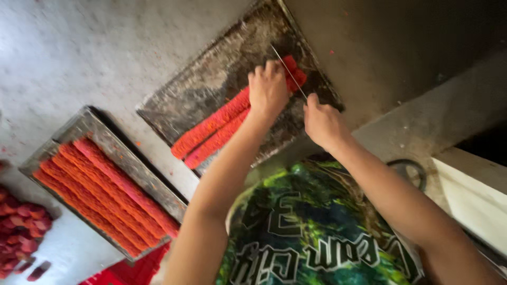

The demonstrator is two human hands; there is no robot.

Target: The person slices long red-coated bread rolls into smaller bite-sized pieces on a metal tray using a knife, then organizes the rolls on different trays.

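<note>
Red-orange ridged rolls [216, 126] on grimy tray [211, 79], left hand [268, 89] pressing them, right hand [322, 121] gripping thin blade [288, 71]

Both bare forearms are stretched forward, converging. The left hand [268, 88] is curled palm-down; the right hand [322, 122] is pinched shut just beside it.

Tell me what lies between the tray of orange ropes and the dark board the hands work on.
Head view: only bare grey floor separates tray from board.

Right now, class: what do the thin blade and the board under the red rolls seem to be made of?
Blade: probably metal, thin, straight, pale with a sheen. Board: possibly wood or stone, flat, rough, grey-brown, matt, speckled with residue. Red rolls: soft-looking, grainy-surfaced.
</note>
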